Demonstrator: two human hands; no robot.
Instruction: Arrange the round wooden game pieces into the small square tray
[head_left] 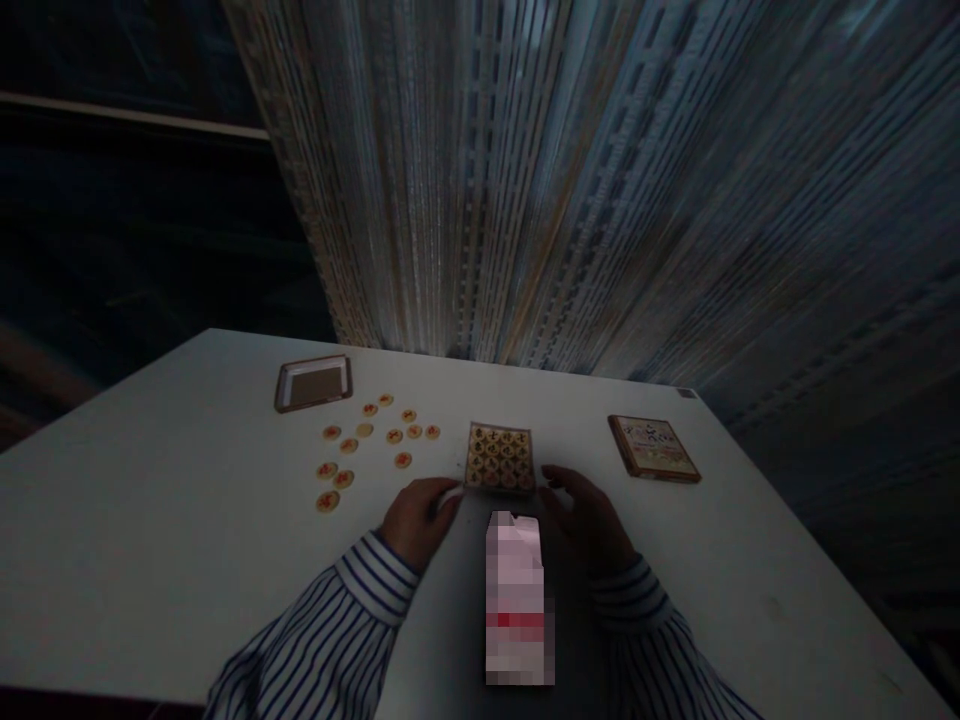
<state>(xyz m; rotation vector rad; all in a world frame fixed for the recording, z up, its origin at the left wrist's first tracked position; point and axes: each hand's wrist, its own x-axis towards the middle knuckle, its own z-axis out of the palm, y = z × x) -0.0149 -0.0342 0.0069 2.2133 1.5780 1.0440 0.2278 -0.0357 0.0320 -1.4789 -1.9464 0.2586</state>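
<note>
A small box filled with rows of round game pieces stands at the middle of the white table. At its near left corner is my left hand, thumb and fingers close together beside the box edge; whether they pinch anything is too dark to tell. My right hand curves around the near right side of the box, thumb and fingers apart, holding nothing. Loose round pieces with red characters lie scattered to the left of the box, one of them without a visible mark.
An open, shallow tray-like lid lies at the back left of the table. On the right rests a flat printed box. A pale pink, pixelated object is between my forearms. A patterned curtain hangs behind.
</note>
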